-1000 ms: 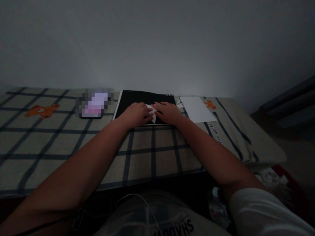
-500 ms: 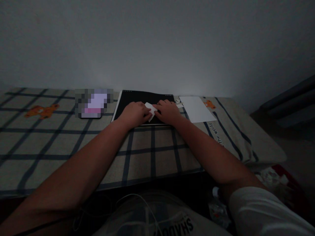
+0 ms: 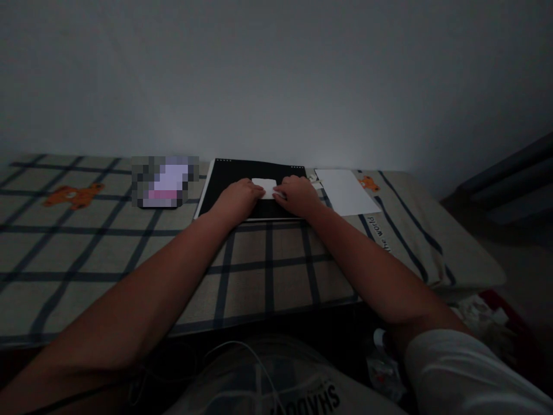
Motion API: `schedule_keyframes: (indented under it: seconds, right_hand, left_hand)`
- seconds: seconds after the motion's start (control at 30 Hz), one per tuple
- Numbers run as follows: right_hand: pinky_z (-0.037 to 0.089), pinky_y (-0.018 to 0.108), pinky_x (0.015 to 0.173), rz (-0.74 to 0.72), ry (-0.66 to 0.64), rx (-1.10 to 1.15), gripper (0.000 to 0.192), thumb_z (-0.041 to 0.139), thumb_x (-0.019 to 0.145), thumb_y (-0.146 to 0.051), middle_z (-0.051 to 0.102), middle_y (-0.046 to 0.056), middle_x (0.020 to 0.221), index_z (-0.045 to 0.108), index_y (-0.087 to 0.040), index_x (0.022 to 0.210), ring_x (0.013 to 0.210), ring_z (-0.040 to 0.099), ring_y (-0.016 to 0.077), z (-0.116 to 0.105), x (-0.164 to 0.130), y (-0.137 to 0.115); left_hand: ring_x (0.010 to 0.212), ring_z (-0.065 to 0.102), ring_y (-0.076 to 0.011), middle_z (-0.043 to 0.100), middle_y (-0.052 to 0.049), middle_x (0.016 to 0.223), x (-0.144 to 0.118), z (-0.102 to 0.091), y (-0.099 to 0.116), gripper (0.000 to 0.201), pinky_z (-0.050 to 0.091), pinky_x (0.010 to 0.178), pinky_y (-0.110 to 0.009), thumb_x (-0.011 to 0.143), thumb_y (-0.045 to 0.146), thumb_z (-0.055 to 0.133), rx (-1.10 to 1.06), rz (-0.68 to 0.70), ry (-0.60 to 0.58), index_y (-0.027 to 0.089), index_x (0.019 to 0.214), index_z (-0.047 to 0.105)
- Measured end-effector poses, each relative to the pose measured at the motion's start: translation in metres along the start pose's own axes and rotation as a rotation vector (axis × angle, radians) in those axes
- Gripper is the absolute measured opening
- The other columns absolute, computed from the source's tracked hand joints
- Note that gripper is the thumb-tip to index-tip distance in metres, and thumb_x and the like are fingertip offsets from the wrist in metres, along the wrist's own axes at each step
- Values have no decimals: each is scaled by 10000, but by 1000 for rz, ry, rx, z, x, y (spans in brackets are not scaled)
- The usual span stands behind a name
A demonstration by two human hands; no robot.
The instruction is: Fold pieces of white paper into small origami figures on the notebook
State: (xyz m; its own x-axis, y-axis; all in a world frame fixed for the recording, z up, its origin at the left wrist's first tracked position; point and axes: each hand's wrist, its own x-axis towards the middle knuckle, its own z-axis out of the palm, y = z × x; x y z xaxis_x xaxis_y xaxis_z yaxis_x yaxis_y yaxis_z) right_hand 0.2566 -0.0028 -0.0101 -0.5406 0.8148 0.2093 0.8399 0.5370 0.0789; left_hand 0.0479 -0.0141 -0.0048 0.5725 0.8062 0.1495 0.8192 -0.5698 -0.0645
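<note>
A small piece of white paper (image 3: 265, 187) lies between my hands, over a black-covered pad (image 3: 233, 171). My left hand (image 3: 242, 200) grips its left side, fingers curled with the thumb on the paper. At the right side, my right hand (image 3: 299, 195) pinches the same piece with thumb and fingers. Both wrists rest near the pad's front edge. Whether the paper is folded in layers is too small and dark to tell.
A larger white sheet (image 3: 345, 191) lies right of the pad, with small white scraps (image 3: 317, 182) between them. On the left is a phone (image 3: 162, 183), partly blurred. The checked cloth (image 3: 276, 265) covers the table against a wall. A plastic bottle (image 3: 382, 363) stands below the front edge.
The paper has turned from a tilted, pointed shape to a level, roughly rectangular one. My hands have shifted slightly apart, still holding its two sides.
</note>
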Motion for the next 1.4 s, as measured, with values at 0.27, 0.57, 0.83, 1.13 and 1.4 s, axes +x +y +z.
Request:
schedule_keyframes:
  seconds: [0.27,0.57,0.83,1.13,1.4]
  right_hand:
    - [345,378,782,-13,-75,-41,469,346,1080,-385,695,131,1218,676,-274,1394,1057,571,284,-9,-3,-10]
    - [336,376,780,90,-127,-79,509,323,1078,-401,731,144,1183,759,-207,1253,1056,587,282,-19,-5,-9]
    - [355,381,782,106,-125,-94,445,406,1055,-384,757,127,1131,799,-204,1158,1039,606,279,-23,-6,-6]
    - [332,367,766,67,-106,-108,457,387,1070,-400,731,136,1154,782,-190,1160,1027,579,266,-17,-8,-3]
    - [330,372,771,52,-112,-109,490,349,1076,-393,732,149,1165,772,-168,1183,1039,573,274,-20,-8,-3]
  left_hand:
    - [1098,697,-319,751,-141,1217,-7,-17,24,488,537,812,-398,1059,430,367,114,-188,-62,228,1353,701]
    - [1085,709,-349,747,-164,1209,-10,-30,40,508,527,832,-415,1038,465,384,114,-299,-155,174,1289,716]
    - [1062,716,-357,770,-179,1094,-10,-37,41,488,488,865,-430,1027,459,415,139,-325,-178,152,1208,748]
    - [1427,514,-303,592,-140,1519,-9,-10,26,461,390,1150,-458,1058,371,422,79,-77,15,150,1396,643]
    - [1541,394,-276,442,-164,1643,-3,4,21,577,341,1247,-393,1088,458,408,-25,-71,-90,122,1550,491]
